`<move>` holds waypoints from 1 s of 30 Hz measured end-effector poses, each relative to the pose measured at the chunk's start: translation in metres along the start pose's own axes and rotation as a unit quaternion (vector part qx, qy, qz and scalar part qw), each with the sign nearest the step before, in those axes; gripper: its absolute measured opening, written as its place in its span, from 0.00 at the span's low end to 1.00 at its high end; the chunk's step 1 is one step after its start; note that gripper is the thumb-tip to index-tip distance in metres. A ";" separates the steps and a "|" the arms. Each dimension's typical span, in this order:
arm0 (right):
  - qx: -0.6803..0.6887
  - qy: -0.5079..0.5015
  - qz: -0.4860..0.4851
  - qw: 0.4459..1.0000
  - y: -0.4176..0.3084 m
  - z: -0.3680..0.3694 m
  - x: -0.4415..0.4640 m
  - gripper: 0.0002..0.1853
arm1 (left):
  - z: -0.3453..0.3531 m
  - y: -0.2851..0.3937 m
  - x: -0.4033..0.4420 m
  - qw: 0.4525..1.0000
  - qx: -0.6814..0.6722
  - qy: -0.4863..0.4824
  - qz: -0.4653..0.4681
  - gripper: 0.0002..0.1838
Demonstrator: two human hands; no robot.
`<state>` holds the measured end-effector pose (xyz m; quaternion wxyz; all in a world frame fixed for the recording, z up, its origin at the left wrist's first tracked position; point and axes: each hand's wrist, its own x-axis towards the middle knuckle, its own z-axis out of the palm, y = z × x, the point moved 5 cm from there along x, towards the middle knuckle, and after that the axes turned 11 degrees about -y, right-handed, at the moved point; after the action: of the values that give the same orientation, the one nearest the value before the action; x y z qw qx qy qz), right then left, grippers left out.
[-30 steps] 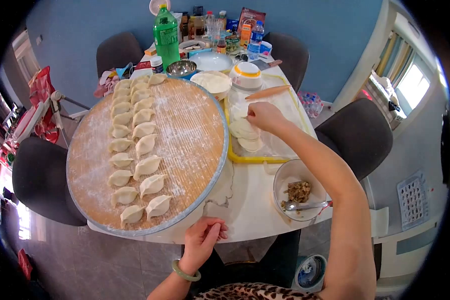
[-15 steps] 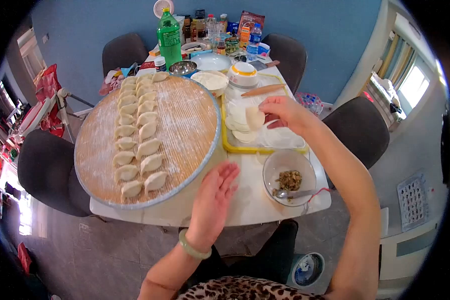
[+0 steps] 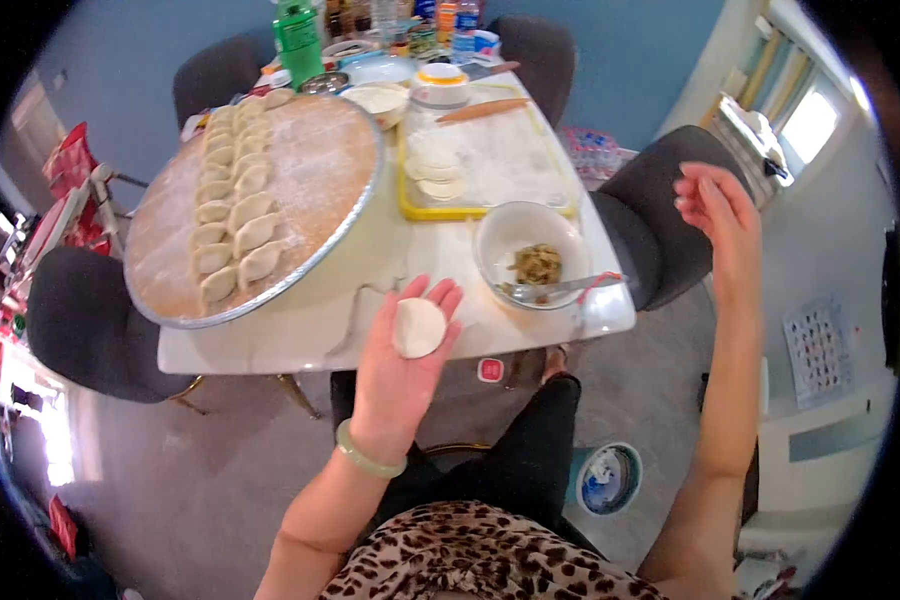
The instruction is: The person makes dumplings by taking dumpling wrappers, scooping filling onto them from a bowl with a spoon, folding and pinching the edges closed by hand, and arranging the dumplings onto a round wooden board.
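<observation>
Dough wrapper [image 3: 420, 328] lies flat on the left hand [image 3: 395, 375], fingers extended; right hand [image 3: 720, 215] is up, fingers loosely bent, seemingly empty. Looks like the palm-holding step; next move probably needs the spoon [image 3: 573, 287].

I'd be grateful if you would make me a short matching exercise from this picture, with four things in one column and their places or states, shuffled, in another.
Things
1. Dumplings
2. Left hand
3. Spoon
4. Rolling pin

Places or states
A. Partly in the bowl, handle over the rim
B. On the yellow-edged tray
C. In rows on the round board
D. Palm up, under a wrapper

Pairs: 1-C, 2-D, 3-A, 4-B
</observation>
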<state>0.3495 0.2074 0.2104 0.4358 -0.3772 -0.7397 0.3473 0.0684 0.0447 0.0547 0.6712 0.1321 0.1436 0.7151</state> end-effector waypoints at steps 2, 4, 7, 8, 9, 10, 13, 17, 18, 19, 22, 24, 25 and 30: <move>-0.020 0.012 0.047 0.999 0.055 -0.036 -0.030 0.13 | -0.007 -0.002 -0.008 0.998 0.053 0.023 -0.001 0.25; -0.028 -0.039 0.123 0.991 0.104 -0.031 -0.066 0.16 | -0.010 -0.010 -0.014 0.998 0.056 0.042 -0.010 0.22; 0.060 -0.112 0.163 0.978 0.125 0.021 -0.101 0.23 | -0.016 -0.021 -0.024 0.995 0.066 0.068 -0.027 0.21; 0.064 -0.111 0.163 0.978 0.118 0.035 -0.100 0.23 | -0.017 -0.026 -0.026 0.994 0.070 0.073 -0.038 0.21; 0.134 -0.109 0.184 0.968 0.114 0.049 -0.099 0.22 | -0.018 -0.031 -0.029 0.993 0.074 0.077 -0.049 0.21; 0.204 -0.108 0.202 0.952 0.111 0.060 -0.096 0.21 | -0.019 -0.034 -0.030 0.993 0.078 0.077 -0.049 0.21; 0.234 -0.130 0.206 0.941 0.093 0.075 -0.075 0.17 | -0.018 -0.047 -0.034 0.992 0.058 0.068 -0.091 0.19; 0.160 -0.156 0.181 0.958 0.072 0.098 -0.044 0.10 | -0.017 -0.059 -0.034 0.987 0.068 0.061 -0.131 0.19; 0.162 -0.152 0.182 0.958 0.074 0.106 -0.038 0.10 | -0.017 -0.062 -0.033 0.987 0.071 0.060 -0.134 0.19; 0.087 -0.168 0.109 0.976 0.070 0.113 -0.029 0.10 | -0.016 -0.065 -0.032 0.985 0.075 0.057 -0.147 0.19; -0.031 -0.190 0.043 0.980 0.051 0.128 -0.021 0.11 | -0.008 -0.066 -0.028 0.979 0.091 0.049 -0.174 0.20; -0.116 -0.274 0.112 0.948 0.044 0.134 -0.024 0.11 | -0.009 -0.066 -0.024 0.967 0.123 0.073 -0.211 0.19; -0.104 -0.278 0.082 0.952 0.033 0.128 -0.027 0.09 | -0.011 -0.065 -0.023 0.967 0.137 0.056 -0.208 0.21; -0.085 -0.250 -0.006 0.964 0.012 0.103 -0.043 0.07 | -0.011 -0.057 -0.015 0.960 0.127 0.070 -0.239 0.21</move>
<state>0.2740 0.1566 0.1451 0.2047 -0.3098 -0.8542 0.3639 0.1181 0.0329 0.0231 0.7887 0.1280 0.3074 0.5168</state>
